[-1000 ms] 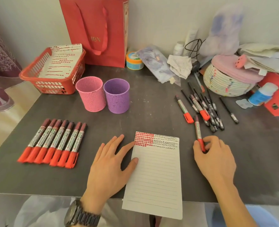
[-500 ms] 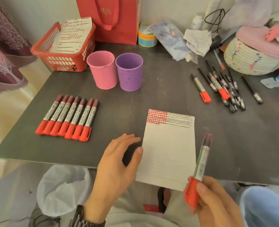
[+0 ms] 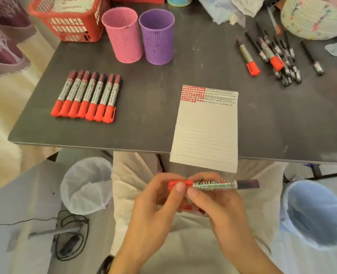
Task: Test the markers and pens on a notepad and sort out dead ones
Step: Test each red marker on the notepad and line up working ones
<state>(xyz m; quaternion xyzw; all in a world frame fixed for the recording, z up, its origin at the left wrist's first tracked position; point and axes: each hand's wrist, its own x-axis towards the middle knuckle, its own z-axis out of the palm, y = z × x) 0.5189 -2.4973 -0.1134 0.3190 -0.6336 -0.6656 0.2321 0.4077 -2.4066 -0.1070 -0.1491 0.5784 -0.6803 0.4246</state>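
Just below the table's (image 3: 143, 133) near edge, the left hand (image 3: 153, 210) pinches the marker's (image 3: 215, 184) red cap (image 3: 173, 183) and the right hand (image 3: 219, 208) grips the barrel. A straight pull apart should work best. The notepad (image 3: 205, 131) overhangs that edge.

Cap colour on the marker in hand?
Red-orange cap on the marker; shows clearly in the head view.
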